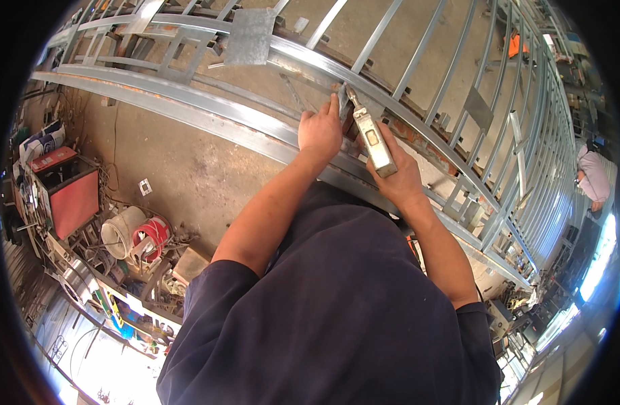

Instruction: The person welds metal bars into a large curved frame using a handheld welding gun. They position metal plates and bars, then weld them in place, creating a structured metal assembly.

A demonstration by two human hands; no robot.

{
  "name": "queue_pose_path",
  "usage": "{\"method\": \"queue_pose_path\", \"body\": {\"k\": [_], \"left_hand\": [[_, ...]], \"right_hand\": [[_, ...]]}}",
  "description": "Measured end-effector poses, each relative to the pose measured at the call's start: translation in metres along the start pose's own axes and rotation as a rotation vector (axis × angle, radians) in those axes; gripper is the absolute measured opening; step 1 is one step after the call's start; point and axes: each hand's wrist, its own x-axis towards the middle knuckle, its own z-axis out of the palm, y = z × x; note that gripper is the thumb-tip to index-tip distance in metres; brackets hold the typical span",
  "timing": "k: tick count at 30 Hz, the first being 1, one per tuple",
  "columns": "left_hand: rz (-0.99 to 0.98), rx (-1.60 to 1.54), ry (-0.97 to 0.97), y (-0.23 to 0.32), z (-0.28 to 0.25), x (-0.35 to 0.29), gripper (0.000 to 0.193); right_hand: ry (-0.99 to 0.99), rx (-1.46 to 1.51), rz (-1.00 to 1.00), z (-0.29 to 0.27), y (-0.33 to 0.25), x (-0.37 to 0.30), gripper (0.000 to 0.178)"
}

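Carefully steady the boxy hand tool [372,138] in the right hand [403,177], fingers wrapped round; mind the left hand [320,133], index extended nearby

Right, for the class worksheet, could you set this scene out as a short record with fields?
View: head camera, looking down
Right hand: the right hand grips a boxy metal tool, narrow tip pointing away from the body
Left hand: the left hand is beside the tool's tip; whether it grips anything is unclear
Work surface: silvery metal framework with many bars
Left side: red-sided box, white bucket, red bucket
Far right: another person, pale top
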Motion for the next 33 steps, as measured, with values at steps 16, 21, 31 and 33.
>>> {"method": "queue_pose_path", "body": {"k": [16,21,31,33], "left_hand": [[0.041,-0.012,0.033,-0.0042,-0.0002,0.0002,0.066],[0.05,-0.005,0.025,-0.0054,0.0004,0.0009,0.066],[0.028,0.01,0.008,-0.0037,0.0007,0.0017,0.065],[0.033,0.018,0.015,-0.0042,0.0015,0.0012,0.066]], "right_hand": [[-0.034,-0.033,0.01,-0.0009,0.0022,0.0028,0.083],[-0.058,-0.03,0.032,-0.0026,-0.0014,0.0041,0.081],[-0.008,-0.054,-0.039,-0.001,0.003,0.003,0.082],[0.012,-0.057,-0.056,-0.0007,0.0036,0.0025,0.083]]}}
